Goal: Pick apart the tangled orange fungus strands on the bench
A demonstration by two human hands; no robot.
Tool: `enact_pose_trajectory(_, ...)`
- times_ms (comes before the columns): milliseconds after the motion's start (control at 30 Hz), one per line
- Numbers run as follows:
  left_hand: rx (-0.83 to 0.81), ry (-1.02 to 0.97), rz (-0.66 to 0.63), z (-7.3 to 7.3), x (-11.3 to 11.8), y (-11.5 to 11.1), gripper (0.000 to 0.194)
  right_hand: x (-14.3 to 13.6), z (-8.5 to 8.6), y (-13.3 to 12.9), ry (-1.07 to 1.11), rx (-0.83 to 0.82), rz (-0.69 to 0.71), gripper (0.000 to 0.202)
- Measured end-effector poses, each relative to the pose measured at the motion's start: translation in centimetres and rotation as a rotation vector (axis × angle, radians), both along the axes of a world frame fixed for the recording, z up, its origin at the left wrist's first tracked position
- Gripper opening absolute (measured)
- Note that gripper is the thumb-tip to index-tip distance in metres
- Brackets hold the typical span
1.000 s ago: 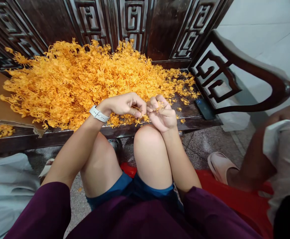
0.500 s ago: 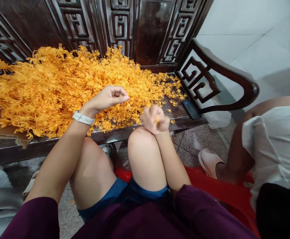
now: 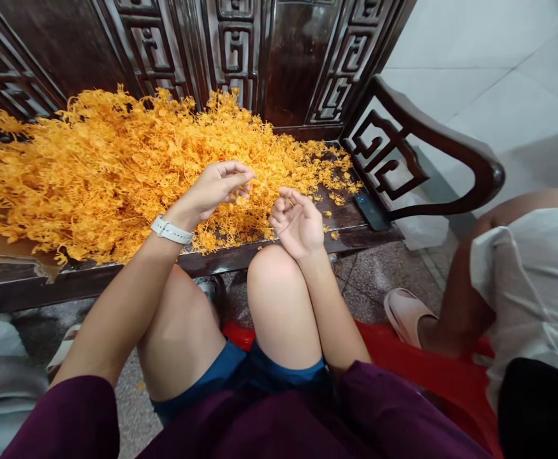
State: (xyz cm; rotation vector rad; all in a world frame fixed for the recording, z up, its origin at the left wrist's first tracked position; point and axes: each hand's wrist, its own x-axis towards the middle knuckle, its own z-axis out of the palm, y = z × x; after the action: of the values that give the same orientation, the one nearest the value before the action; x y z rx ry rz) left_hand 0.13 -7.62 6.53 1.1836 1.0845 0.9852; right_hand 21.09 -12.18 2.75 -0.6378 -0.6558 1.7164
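My left hand (image 3: 224, 186), with a pale watch (image 3: 171, 230) on its wrist, hovers above the front of a big heap of orange plastic flower pieces (image 3: 130, 159). Its thumb and forefinger are pinched together; whatever lies between them is lost against the heap. To its right, my right hand (image 3: 301, 226) is held just above my right knee, palm turned up. The fingers curl in and their tips come close to the thumb, with a speck of orange there that I cannot make out. A small gap separates both hands.
The heap covers much of a dark carved wooden bench (image 3: 221, 257). A phone (image 3: 371, 211) lies by the armrest (image 3: 444, 143). Cardboard (image 3: 8, 247) sits under the heap's left end. A person in white shorts (image 3: 532, 274) sits at right; a red plastic stool (image 3: 417, 360) is below.
My right hand has turned its palm up and risen slightly; the orange piece seen in it before no longer shows clearly. My left hand has shifted a little right, closer to it.
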Motion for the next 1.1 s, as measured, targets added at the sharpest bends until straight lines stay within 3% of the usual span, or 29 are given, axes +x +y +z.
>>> enact_pose_trajectory(167,-0.094,-0.126,-0.018,0.3,0.5,-0.4,0.020,-1.4,0.2,-1.1,-0.372,0.242,-0.152,0.018)
enact_pose_trajectory(267,-0.089,-0.198,-0.066,0.2,1.0,-0.7,0.020,-2.0,0.2,-1.5,-0.536,0.388,-0.168,0.022)
enact_pose_trajectory(367,-0.079,-0.241,-0.103,0.1,1.5,-1.0,0.023,-2.3,0.1,-1.4,-0.629,0.435,-0.206,0.028)
enact_pose_trajectory(533,-0.039,-0.245,-0.132,0.1,1.4,-1.2,0.040,-1.9,-0.5,-0.7,-0.664,0.394,-0.311,0.041)
enact_pose_trajectory(833,0.083,-0.185,-0.140,-0.6,1.3,-0.7,0.030,-1.6,-1.2,-0.4,-0.606,0.310,-0.183,0.041)
enact_pose_trajectory(1100,0.149,-0.080,-0.163,-0.4,1.6,-0.9,0.029,-1.5,-0.6,-0.7,-0.630,0.403,-0.311,0.027)
